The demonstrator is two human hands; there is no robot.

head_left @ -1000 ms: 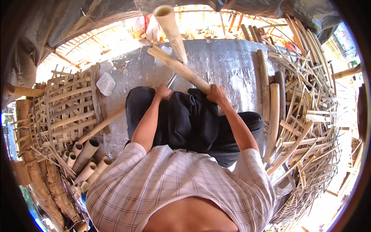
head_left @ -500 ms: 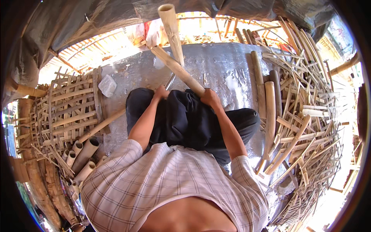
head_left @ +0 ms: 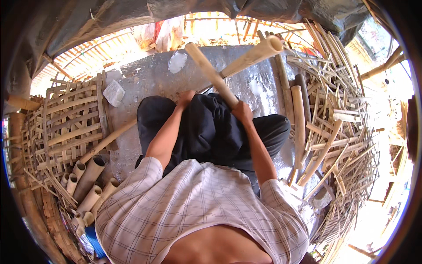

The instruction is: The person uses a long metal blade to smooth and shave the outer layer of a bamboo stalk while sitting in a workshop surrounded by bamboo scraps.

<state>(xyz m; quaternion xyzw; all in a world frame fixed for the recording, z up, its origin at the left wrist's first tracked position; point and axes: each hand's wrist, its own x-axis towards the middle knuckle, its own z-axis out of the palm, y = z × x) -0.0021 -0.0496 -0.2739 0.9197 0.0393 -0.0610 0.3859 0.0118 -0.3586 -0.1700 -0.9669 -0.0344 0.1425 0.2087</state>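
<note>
My left hand (head_left: 186,97) is closed round the grip of a large knife (head_left: 205,89), whose metal blade points away to the right. A pale hollow bamboo tube (head_left: 251,56) sits at the blade's far end, tilted right with its round opening up. My right hand (head_left: 241,112) grips the near end of a thick bamboo stick (head_left: 205,65). This stick slants away to the left and crosses in front of the blade and the tube's lower end. Whether stick and blade touch, I cannot tell. Both hands are just beyond my crossed legs (head_left: 211,127) in dark trousers.
A woven bamboo lattice (head_left: 72,119) stands at the left, with several cut bamboo tubes (head_left: 90,176) nearer me. Split bamboo strips (head_left: 338,145) and poles (head_left: 298,119) pile up on the right. A whitish stone block (head_left: 114,93) lies on the grey sheet (head_left: 145,72).
The bamboo tube has swung from nearly upright over to the right. The stick in my right hand still crosses it, slightly steeper. My left hand keeps its grip on the knife.
</note>
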